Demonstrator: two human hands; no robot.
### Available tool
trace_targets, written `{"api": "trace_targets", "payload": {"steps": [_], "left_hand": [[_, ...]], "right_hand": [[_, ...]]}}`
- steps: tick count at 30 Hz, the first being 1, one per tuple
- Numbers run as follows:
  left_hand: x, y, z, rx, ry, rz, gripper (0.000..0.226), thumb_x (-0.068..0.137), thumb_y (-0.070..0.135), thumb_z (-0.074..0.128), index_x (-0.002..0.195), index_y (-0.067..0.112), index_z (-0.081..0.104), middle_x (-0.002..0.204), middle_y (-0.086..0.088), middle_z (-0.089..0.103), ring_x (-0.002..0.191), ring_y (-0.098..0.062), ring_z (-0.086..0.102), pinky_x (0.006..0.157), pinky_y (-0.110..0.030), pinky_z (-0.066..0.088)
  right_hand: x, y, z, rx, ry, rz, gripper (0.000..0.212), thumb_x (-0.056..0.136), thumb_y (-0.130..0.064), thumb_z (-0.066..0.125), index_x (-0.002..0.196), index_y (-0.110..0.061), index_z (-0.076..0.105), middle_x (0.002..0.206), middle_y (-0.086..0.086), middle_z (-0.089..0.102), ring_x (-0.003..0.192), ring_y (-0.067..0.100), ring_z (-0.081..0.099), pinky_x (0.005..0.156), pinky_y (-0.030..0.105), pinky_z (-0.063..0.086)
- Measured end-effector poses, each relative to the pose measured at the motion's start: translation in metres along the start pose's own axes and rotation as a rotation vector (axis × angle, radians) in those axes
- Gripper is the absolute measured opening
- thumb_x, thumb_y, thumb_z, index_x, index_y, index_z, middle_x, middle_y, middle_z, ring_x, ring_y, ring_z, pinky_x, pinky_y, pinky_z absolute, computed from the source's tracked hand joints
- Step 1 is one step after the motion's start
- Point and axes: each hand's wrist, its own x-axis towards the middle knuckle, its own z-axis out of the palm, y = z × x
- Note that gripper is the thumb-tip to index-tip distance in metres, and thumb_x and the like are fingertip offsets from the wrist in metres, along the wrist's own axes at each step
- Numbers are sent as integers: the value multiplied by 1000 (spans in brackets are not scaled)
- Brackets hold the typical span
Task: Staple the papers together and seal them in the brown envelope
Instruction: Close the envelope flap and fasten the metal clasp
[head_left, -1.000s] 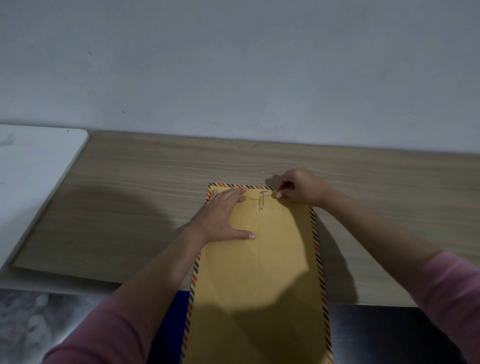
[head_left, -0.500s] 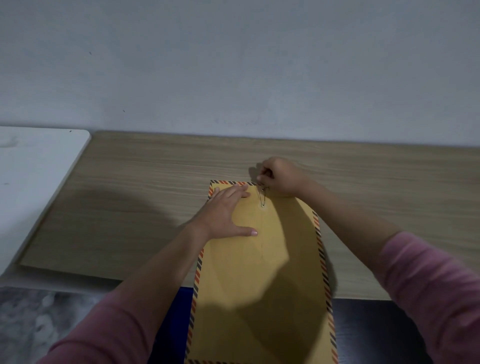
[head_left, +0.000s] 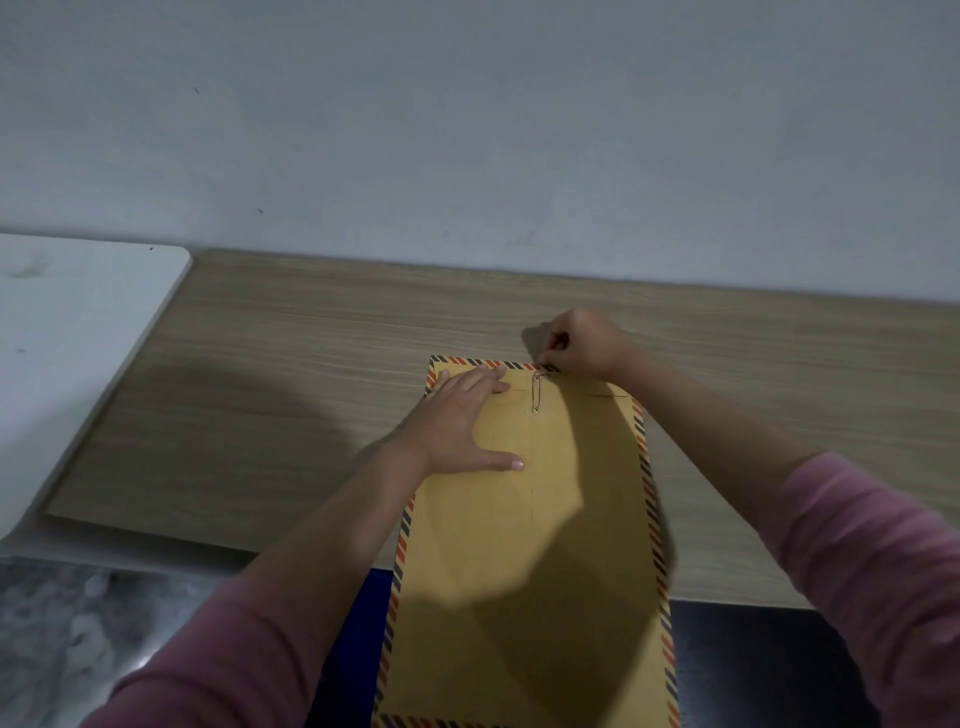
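Right hand (head_left: 584, 340) grip: fingers curled, pinching at the far edge of the brown envelope (head_left: 530, 519), just above the metal clasp (head_left: 535, 394). Left hand (head_left: 457, 415) flat, pressing beside it. Envelope's long axis runs toward the person on the table (head_left: 311, 389).

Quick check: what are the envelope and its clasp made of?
The brown envelope looks like matte kraft paper, with a printed red-and-blue striped border. The clasp seems thin, shiny gold-coloured metal, judging by its glint; too small to be sure.
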Motion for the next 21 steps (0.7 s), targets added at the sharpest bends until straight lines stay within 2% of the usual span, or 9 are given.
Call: {"api": "trace_targets", "payload": {"steps": [2, 7, 10, 14, 18, 21], "left_hand": [[0, 0, 0, 4, 7, -1, 96, 61, 67, 72, 139, 26, 35, 155, 13, 21, 143, -7, 14, 117, -39, -2], [1, -2, 1, 3, 13, -7, 96, 59, 69, 71, 138, 28, 35, 154, 14, 22, 142, -7, 16, 119, -41, 2], [2, -1, 3, -3, 25, -18, 97, 58, 71, 71, 138, 28, 36, 153, 15, 23, 141, -5, 18, 119, -42, 3], [3, 1, 4, 16, 26, -27, 98, 58, 71, 70, 139, 27, 35, 154, 15, 22, 142, -6, 16, 118, -40, 2], [3, 3, 3, 27, 18, -24, 98, 60, 72, 68, 140, 27, 34, 155, 14, 21, 143, -7, 15, 117, -39, 1], [3, 3, 3, 28, 17, -21, 98, 61, 71, 69, 141, 26, 33, 155, 12, 21, 143, -8, 15, 116, -40, 1]], "right_hand": [[-7, 4, -1, 7, 11, 20, 13, 75, -12, 73, 76, 0, 71, 80, 15, 71, 74, 29, 64, 64, 34, 47], [-35, 9, 5, -24, 35, -26, 7, 77, -7, 67, 79, 0, 68, 81, 15, 68, 74, 29, 61, 57, 26, 31], [-56, 12, 16, -8, 66, -73, 6, 79, -6, 63, 83, -2, 66, 84, 14, 63, 77, 29, 59, 66, 32, 39], [-79, 2, 38, 29, 130, -76, 12, 86, -8, 56, 89, -2, 66, 85, 13, 58, 82, 27, 54, 72, 32, 40], [-99, -13, 57, 46, 186, 2, 18, 89, -10, 48, 88, 0, 63, 84, 14, 55, 82, 31, 52, 72, 41, 45], [-111, -23, 70, 54, 230, 77, 22, 92, -13, 46, 95, 0, 64, 89, 15, 57, 86, 31, 53, 75, 42, 47]]}}
